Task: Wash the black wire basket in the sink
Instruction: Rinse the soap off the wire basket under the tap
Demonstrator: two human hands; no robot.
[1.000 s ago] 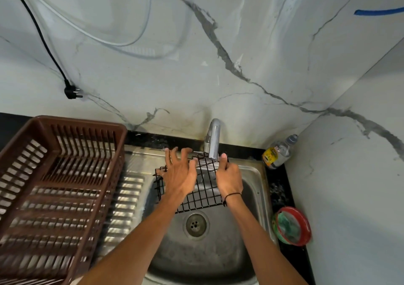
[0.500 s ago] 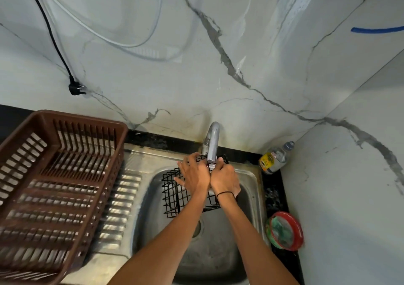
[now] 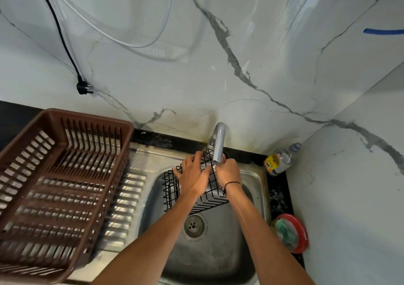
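Black wire grid basket (image 3: 209, 199) held tilted over stainless steel sink (image 3: 258, 188), under grey curved tap (image 3: 218, 145) at 12 o'clock. Left hand (image 3: 193, 178) spread flat across mesh; right hand (image 3: 227, 173) clasping rim at 3 o'clock. Likely light, stiff, slippery wet; best gripped by rim wires.

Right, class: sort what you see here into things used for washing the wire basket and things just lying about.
In use: black wire basket, sink, tap, left hand, right hand.

Lying about: brown dish rack, bottle, red tub, black plug.
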